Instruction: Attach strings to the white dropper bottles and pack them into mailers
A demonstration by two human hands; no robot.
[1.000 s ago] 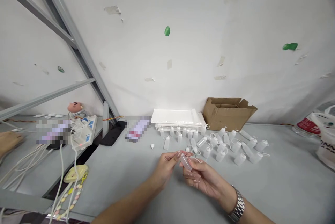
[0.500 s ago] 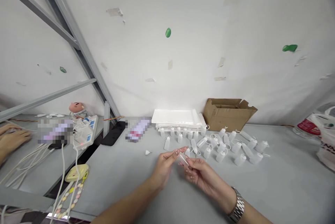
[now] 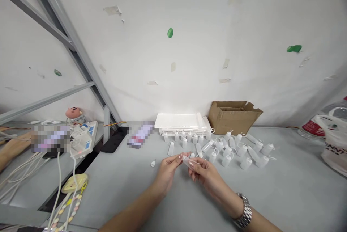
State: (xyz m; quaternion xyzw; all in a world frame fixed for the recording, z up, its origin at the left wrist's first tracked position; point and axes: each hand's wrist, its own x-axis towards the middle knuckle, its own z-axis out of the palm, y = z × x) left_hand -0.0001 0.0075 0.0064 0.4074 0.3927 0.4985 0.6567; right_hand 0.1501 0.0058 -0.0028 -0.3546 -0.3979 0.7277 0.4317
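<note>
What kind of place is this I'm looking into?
Probably a workbench in a small workshop or shared office: small translucent bottles spread over a grey tabletop, an open cardboard box, and what looks like a power strip.

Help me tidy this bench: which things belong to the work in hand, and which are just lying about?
Likely in the work:
- small bottle between left hand and right hand
- loose bottles on the table
- perhaps the small white piece

Probably just lying about:
- power strip
- yellow case
- black flat object
- plastic bag
</note>
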